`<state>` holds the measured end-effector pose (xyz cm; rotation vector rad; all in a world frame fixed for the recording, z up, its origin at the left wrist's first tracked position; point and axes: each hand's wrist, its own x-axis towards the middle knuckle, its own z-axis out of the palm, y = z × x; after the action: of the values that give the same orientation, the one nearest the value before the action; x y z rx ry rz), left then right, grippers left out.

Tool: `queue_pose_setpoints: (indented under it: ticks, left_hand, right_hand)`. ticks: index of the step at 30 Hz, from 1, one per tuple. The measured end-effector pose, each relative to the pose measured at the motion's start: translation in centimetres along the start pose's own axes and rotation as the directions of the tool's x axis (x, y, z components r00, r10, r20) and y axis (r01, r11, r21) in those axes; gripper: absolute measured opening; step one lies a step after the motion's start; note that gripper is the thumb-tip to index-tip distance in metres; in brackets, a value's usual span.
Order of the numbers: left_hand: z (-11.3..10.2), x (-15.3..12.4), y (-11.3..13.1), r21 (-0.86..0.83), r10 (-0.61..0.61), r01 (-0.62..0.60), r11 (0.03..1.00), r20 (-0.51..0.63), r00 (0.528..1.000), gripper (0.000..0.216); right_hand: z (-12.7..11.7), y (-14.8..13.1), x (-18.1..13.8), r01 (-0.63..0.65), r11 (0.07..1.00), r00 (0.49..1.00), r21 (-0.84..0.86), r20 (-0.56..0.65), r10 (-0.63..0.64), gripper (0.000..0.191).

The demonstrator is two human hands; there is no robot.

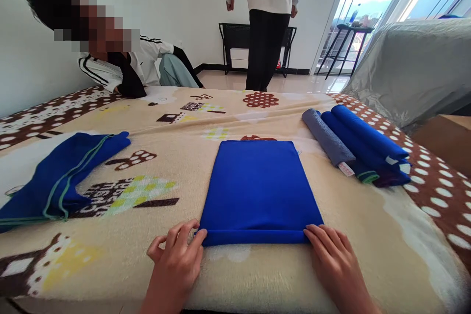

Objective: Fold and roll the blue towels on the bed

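A flat blue towel [257, 181] lies squarely before me on a patterned blanket [198, 265]. Its near edge is turned over into a narrow, straight fold. At the left end of that fold, my left hand [180, 250] pinches the cloth between thumb and fingers. The right end is gripped by my right hand [333, 250], its fingers together over the top and its thumb hidden. Both hands rest low, close to the blanket.
A crumpled blue cloth [69, 176] with green edging lies at left. Rolled blue towels [368, 132] and a rolled grey towel [327, 137] sit at right. One person [147, 59] leans on the bed's far left; another person [270, 19] stands beyond it.
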<state>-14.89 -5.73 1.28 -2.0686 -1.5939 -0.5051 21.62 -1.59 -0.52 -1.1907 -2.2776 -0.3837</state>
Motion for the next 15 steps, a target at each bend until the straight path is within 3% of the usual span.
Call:
queue_pose_setpoints:
  ticks: [3, 5, 9, 11, 15]
  left_hand:
    - [-0.6, 0.7, 2.1, 0.115, -0.096, 0.099, 0.988, -0.037, 0.995, 0.011]
    - [-0.9, 1.2, 4.1, 0.101, -0.093, 0.097, 0.99, -0.047, 0.995, 0.012]
    - [-0.6, 2.5, 7.3, -0.205, 0.19, -0.193, 0.96, -0.033, 0.981, 0.037]
    - [-0.1, 2.9, 7.4, -0.294, 0.271, -0.27, 0.917, -0.038, 0.962, 0.042]
    - [0.2, 2.8, 4.2, -0.344, 0.213, -0.195, 0.918, 0.014, 0.977, 0.033]
  right_hand:
    - [-0.1, -2.5, 2.0, -0.14, 0.984, 0.99, -0.108, 0.018, 0.143, 0.027]
    - [0.1, -4.3, 3.3, -0.136, 0.983, 0.989, -0.12, 0.048, 0.143, 0.035]
    - [1.3, -6.9, 4.9, 0.108, 0.984, 0.993, 0.138, 0.029, -0.113, 0.043]
    - [1.7, -6.6, 4.7, 0.176, 0.96, 0.978, 0.218, 0.071, -0.196, 0.044]
    - [1.0, -1.9, 2.5, 0.116, 0.958, 0.973, 0.261, 0.165, -0.163, 0.039]
